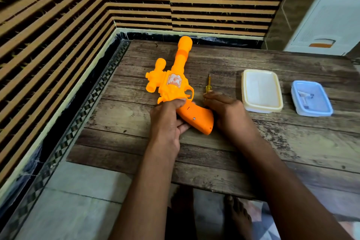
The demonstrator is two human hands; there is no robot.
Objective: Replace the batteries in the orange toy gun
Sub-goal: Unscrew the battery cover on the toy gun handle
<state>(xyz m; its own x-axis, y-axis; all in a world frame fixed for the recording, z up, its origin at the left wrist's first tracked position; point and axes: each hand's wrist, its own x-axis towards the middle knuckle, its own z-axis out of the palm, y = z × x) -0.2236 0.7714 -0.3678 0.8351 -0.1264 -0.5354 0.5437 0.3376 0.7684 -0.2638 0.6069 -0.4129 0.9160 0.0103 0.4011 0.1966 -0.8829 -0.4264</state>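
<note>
Orange plastic toy gun (pixel 175 85) laid flat on worn wooden plank counter (pixel 253 152), barrel pointed away. Grip clasped by left hand (pixel 167 121), fingers curled under. Right hand (pixel 224 109) rested against gun's butt, over handle of yellow-handled screwdriver (pixel 208 85); grasp cannot be told. Cream rectangular plastic container (pixel 262 90) right of gun, blue one (pixel 311 98) beyond.

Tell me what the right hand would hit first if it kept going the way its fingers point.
The right hand points away and slightly left, fingertips already at the screwdriver. That would be met first; whether they touch it is unclear.
</note>
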